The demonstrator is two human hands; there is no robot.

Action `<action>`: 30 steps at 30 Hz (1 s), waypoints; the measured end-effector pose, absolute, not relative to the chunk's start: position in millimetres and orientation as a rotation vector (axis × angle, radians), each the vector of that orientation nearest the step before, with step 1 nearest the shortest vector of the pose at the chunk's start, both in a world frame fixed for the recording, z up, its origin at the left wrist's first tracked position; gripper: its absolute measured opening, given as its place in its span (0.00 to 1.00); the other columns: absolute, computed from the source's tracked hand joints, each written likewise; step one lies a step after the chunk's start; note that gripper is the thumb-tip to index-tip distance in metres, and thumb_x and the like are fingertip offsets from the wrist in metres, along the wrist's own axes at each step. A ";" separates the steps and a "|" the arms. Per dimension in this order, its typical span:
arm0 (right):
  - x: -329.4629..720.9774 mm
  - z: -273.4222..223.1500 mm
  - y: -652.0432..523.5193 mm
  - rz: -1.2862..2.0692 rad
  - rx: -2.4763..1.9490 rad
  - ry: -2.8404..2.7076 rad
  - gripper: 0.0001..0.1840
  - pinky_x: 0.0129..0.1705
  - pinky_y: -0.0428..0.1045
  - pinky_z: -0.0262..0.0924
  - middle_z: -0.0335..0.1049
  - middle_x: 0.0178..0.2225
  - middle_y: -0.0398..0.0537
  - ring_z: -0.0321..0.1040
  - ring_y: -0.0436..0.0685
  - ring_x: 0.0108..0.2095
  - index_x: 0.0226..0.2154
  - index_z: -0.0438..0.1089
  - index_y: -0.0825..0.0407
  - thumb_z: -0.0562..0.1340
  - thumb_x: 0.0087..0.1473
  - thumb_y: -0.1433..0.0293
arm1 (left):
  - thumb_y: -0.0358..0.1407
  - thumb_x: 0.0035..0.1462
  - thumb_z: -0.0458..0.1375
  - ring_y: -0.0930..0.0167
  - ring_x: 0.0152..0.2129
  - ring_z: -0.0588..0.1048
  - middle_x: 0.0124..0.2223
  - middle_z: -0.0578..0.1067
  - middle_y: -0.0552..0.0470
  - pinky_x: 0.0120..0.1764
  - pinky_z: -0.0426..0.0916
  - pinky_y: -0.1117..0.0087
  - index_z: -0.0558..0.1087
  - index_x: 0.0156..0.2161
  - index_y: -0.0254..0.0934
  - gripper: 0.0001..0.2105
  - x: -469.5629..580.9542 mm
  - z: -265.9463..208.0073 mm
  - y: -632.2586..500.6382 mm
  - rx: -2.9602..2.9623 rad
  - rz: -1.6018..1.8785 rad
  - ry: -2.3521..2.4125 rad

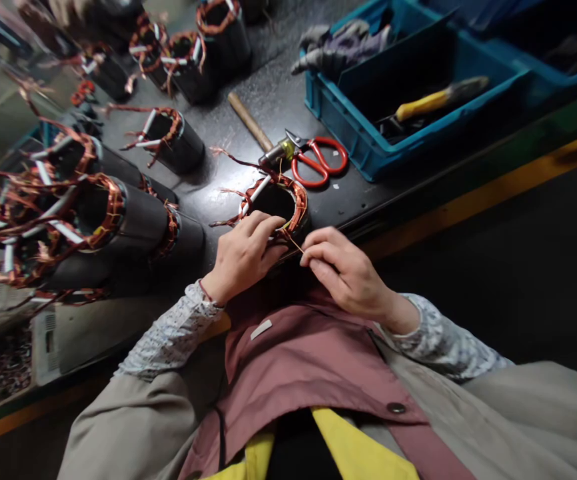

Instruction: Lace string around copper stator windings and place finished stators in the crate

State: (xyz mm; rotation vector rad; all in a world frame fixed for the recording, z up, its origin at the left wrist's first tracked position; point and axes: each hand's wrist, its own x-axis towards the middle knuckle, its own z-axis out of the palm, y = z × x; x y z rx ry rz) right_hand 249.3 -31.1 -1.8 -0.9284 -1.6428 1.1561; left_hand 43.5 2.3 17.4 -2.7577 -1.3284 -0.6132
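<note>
A motor stator [299, 203] with a ring of copper windings stands at the table's near edge. White sleeves and loose copper leads stick out at its left side. My left hand [248, 253] rests on the near left of its rim, with fingers bent and thumb below; whether it pinches anything there is hidden. To the right, my right hand [341, 267] pinches the end of a thin cord [294, 244] that runs taut from the winding ring. Just beyond the stator lie red-handled scissors [321, 162] and a hammer [251, 123] with a wooden handle.
Several more stators [141, 217] are stacked at the left, and others [183, 143] stand farther back. A blue bin [368, 150] at the right holds a yellow-handled tool [423, 105], with gloves [348, 47] over its edge. Another person's hand [76, 17] shows blurred at the top left.
</note>
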 end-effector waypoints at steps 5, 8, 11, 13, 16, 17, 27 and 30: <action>233.0 -3.0 -26.7 1.034 -0.752 -1.660 0.09 0.32 0.46 0.62 0.69 0.34 0.47 0.62 0.47 0.25 0.34 0.64 0.52 0.50 0.63 0.72 | 0.38 0.60 0.56 0.66 0.39 0.71 0.45 0.74 0.44 0.36 0.65 0.69 0.73 0.46 0.35 0.12 52.6 8.7 -6.7 -2.529 -0.584 -1.441; 219.7 -8.7 -33.1 0.869 -0.735 -1.728 0.08 0.31 0.45 0.61 0.64 0.27 0.44 0.62 0.49 0.26 0.33 0.62 0.52 0.50 0.62 0.75 | 0.38 0.62 0.54 0.66 0.37 0.69 0.42 0.76 0.46 0.33 0.63 0.68 0.75 0.44 0.37 0.11 57.0 3.2 -9.3 -2.499 -0.516 -1.501; 215.6 -15.7 -45.0 0.623 -0.724 -1.872 0.08 0.31 0.46 0.61 0.64 0.28 0.47 0.63 0.51 0.29 0.34 0.62 0.53 0.49 0.59 0.78 | 0.42 0.63 0.53 0.66 0.35 0.68 0.38 0.77 0.50 0.32 0.62 0.68 0.75 0.45 0.40 0.12 54.5 -0.5 -7.3 -2.511 -0.537 -1.516; 218.3 -16.9 -49.0 0.477 -0.721 -1.964 0.09 0.30 0.47 0.62 0.66 0.29 0.49 0.64 0.52 0.30 0.36 0.62 0.54 0.50 0.58 0.80 | 0.44 0.62 0.55 0.66 0.35 0.67 0.39 0.77 0.50 0.31 0.61 0.68 0.76 0.44 0.41 0.13 51.5 0.0 -5.1 -2.550 -0.543 -1.494; 224.2 -9.9 -41.7 0.227 -0.674 -2.068 0.09 0.42 0.52 0.65 0.71 0.33 0.50 0.68 0.55 0.37 0.37 0.64 0.53 0.53 0.56 0.80 | 0.42 0.62 0.54 0.65 0.35 0.68 0.38 0.77 0.50 0.30 0.59 0.67 0.76 0.42 0.40 0.11 51.0 5.0 -5.3 -2.570 -0.469 -1.430; 225.2 -5.9 -36.3 0.173 -0.656 -2.071 0.09 0.48 0.56 0.63 0.73 0.34 0.50 0.68 0.57 0.41 0.36 0.65 0.52 0.55 0.56 0.79 | 0.40 0.63 0.53 0.65 0.35 0.68 0.38 0.77 0.49 0.30 0.59 0.67 0.76 0.42 0.39 0.11 52.4 6.5 -6.8 -2.544 -0.441 -1.414; 217.2 16.6 -12.1 0.606 -0.814 -1.957 0.09 0.34 0.48 0.62 0.67 0.27 0.46 0.66 0.51 0.29 0.34 0.65 0.52 0.51 0.62 0.73 | 0.39 0.64 0.52 0.63 0.39 0.66 0.39 0.77 0.49 0.39 0.59 0.61 0.75 0.40 0.38 0.11 61.6 -11.2 -14.5 -2.395 -0.674 -1.557; 218.4 17.1 -24.7 0.460 -0.747 -2.107 0.07 0.36 0.49 0.62 0.67 0.30 0.49 0.66 0.54 0.32 0.34 0.64 0.53 0.52 0.59 0.77 | 0.38 0.62 0.53 0.62 0.40 0.66 0.39 0.76 0.48 0.40 0.59 0.61 0.75 0.43 0.39 0.10 59.7 -13.4 -13.3 -2.440 -0.714 -1.584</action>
